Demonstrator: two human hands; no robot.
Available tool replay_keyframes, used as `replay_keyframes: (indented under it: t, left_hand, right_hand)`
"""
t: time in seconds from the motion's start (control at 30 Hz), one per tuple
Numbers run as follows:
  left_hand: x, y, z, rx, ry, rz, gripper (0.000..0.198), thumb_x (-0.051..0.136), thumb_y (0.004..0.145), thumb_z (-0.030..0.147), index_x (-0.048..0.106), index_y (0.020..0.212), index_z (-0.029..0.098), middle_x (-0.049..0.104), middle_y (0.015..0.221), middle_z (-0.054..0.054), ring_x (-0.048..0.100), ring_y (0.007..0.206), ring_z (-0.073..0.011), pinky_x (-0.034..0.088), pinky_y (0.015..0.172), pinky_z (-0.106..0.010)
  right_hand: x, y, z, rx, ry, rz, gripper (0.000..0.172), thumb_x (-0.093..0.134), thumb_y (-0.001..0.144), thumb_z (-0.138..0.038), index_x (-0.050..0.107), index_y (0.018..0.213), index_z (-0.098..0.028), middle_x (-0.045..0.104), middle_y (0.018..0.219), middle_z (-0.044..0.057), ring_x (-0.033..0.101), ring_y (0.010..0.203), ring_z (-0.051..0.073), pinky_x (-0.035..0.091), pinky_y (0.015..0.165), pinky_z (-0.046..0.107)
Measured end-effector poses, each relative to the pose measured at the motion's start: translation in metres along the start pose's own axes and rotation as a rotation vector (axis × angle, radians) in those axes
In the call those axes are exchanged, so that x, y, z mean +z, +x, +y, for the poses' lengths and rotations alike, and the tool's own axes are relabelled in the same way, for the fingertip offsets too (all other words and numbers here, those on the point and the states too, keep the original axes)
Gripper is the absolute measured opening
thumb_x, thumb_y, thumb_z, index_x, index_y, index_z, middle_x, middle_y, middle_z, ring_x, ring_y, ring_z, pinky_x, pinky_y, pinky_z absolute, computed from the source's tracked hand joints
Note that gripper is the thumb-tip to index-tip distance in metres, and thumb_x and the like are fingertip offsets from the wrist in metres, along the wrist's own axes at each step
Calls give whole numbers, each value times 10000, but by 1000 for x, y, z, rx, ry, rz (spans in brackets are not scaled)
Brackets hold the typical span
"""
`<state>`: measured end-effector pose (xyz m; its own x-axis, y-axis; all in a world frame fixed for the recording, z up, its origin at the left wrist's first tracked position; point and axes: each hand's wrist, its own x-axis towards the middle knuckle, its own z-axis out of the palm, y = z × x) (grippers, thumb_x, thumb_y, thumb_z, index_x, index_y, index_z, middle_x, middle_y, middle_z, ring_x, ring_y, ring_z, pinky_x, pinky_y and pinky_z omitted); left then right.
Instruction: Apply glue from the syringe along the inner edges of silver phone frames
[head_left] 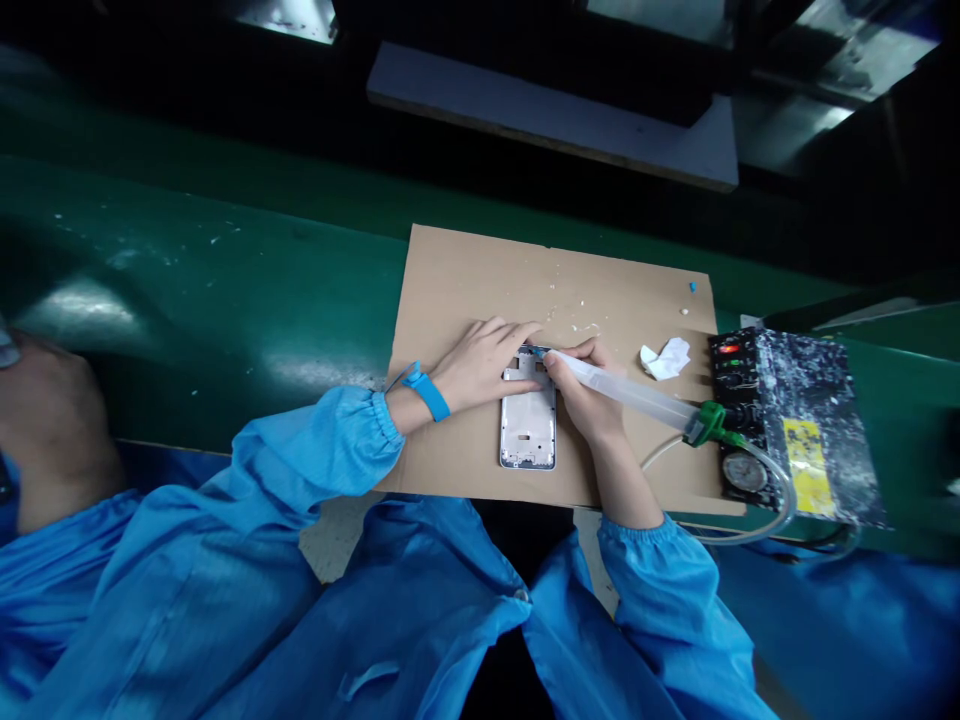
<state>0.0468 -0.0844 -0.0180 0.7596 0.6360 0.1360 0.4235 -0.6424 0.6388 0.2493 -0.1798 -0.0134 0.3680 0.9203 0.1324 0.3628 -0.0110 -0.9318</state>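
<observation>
A silver-white phone frame (527,430) lies flat on a sheet of cardboard (465,280). My left hand (487,362) grips the frame at its upper left, with the thumb across its face and the fingers at the top edge. In my right hand (589,400) is a translucent dispensing syringe (630,390), held near its tip like a pen. The blue tip points at the top end of the frame; whether it touches I cannot tell. A green cap (705,424) closes the syringe's rear and joins a clear hose. A blue wrist strap (426,390) circles my left wrist.
A paint-spattered black control box (810,420) with a gauge stands at the right, linked to the hose (787,500). Crumpled white paper (665,358) and small white specks lie on the cardboard. Another person's hand (52,430) rests at the far left of the green table (247,290).
</observation>
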Motion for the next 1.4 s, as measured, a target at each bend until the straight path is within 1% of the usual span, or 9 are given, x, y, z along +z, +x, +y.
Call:
replay_keyframes:
  t: [0.23,0.37,0.47,0.63,0.8,0.93,1.07,1.2,1.4]
  left_hand:
    - [-1,0,1,-1,-11,0,812,848,1012,577,519,1672,238,739,1481,-142,633,1363,-352,499,1166,-502]
    - [-2,0,2,-3,0,-7,804,852,1013,574,531,1660,223,732,1491,-144,630,1367,-347,497,1164,-483]
    - [-2,0,3,0,6,-8,817,843,1020,580,518,1673,213,727,1499,-148,627,1371,-345,492,1164,-474]
    - [-1,0,2,13,5,1,798,821,1027,612,519,1669,247,735,1486,-132,630,1355,-346,493,1155,-483]
    - [0,0,1,13,5,3,795,828,1025,603,527,1652,218,732,1487,-142,628,1356,-341,489,1158,-471]
    - [1,0,1,23,3,8,783,819,1032,602,526,1647,216,725,1496,-140,627,1357,-339,487,1159,-469]
    - [1,0,1,14,8,0,792,807,1034,623,522,1654,221,732,1457,-140,631,1349,-347,490,1149,-474]
    - [0,0,2,3,19,-15,803,827,1028,602,525,1656,204,734,1441,-143,631,1358,-348,483,1159,-471]
    - [-1,1,2,9,3,-9,780,852,1019,570,540,1632,203,733,1474,-136,628,1379,-341,473,1178,-470]
  right_hand:
    - [-1,0,0,-17,8,-8,460,893,955,-630,640,868,-255,756,861,54,728,781,248,593,708,373]
    - [-1,1,1,-32,29,-7,449,905,956,-613,654,860,-254,758,854,49,727,779,245,581,701,366]
    - [-1,1,2,-36,36,1,454,910,944,-624,662,852,-255,759,850,46,718,767,244,570,687,364]
    - [-3,1,5,-15,1,-13,487,893,954,-666,646,853,-259,755,819,44,690,729,246,529,651,365]
    - [-4,1,7,6,-5,-18,461,881,947,-640,633,851,-264,748,813,38,681,729,246,520,659,363]
    - [-4,2,6,-1,-48,-16,486,862,947,-678,623,844,-267,747,805,37,675,720,243,520,655,356]
    - [-5,2,6,-6,-50,-15,495,856,942,-693,627,833,-268,756,802,41,678,715,246,524,652,355]
    - [-5,2,6,-6,-55,-19,490,857,940,-687,625,831,-269,760,804,43,669,702,244,518,640,353]
    - [-5,3,4,-3,-58,-21,487,860,933,-682,632,818,-268,754,797,42,678,718,247,518,636,342]
